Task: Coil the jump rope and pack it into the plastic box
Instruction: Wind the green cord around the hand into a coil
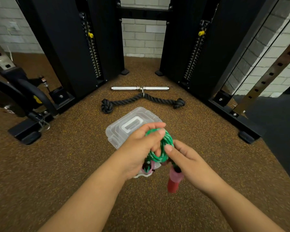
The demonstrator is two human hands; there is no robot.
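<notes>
We hold the rope (159, 148) above the box (124, 129), coiled in a tight green-and-white ring, its long axis running near-to-far. Left hand (141, 148) grips the coil, fingers curled thru and over it. Right hand (186, 158) pinches the coil's right side w/ thumb and fingers. One red-pink handle (173, 181) hangs down, blurred. Box is clear plastic, lid on, on the floor (65, 164).

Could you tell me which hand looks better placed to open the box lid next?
Probably the right hand: it only pinches the rope, while the left hand has its grip around the whole coil above the closed box.
</notes>
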